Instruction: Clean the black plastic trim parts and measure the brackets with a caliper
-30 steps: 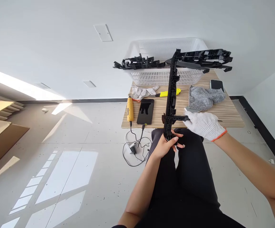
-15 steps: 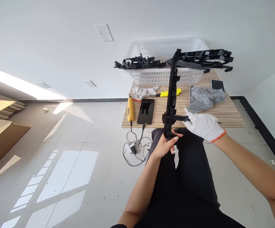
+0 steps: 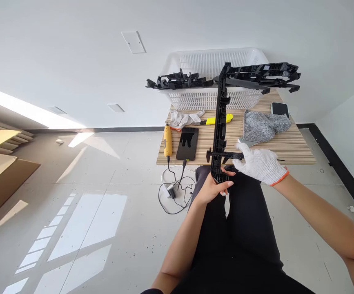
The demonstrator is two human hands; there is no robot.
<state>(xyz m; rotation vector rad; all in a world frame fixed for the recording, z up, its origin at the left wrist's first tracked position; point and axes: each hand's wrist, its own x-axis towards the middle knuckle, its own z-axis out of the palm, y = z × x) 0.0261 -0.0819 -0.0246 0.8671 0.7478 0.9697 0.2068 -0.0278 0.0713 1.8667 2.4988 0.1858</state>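
My bare left hand (image 3: 215,188) grips the near, curved end of a long black plastic trim piece (image 3: 220,114). The piece extends away from me over the table, its far end in front of the basket. My right hand (image 3: 258,163), in a white knit glove with an orange cuff, is closed on a black caliper (image 3: 233,155). The caliper lies across the piece a little above my left hand, with its jaws on either side of it. Whether both jaws touch the piece I cannot tell.
A white basket (image 3: 192,98) at the back carries more black plastic parts (image 3: 179,80). On the slatted table (image 3: 293,151) are a yellow rotary tool (image 3: 168,141), a black tablet (image 3: 187,143), a yellow-handled knife (image 3: 219,120), grey gloves (image 3: 265,126) and a phone (image 3: 280,109). Cables (image 3: 177,204) hang below.
The caliper has shifted slightly down and left along the trim piece, and its jaws now show more clearly. My right hand has moved a little with it. My left hand keeps its hold.
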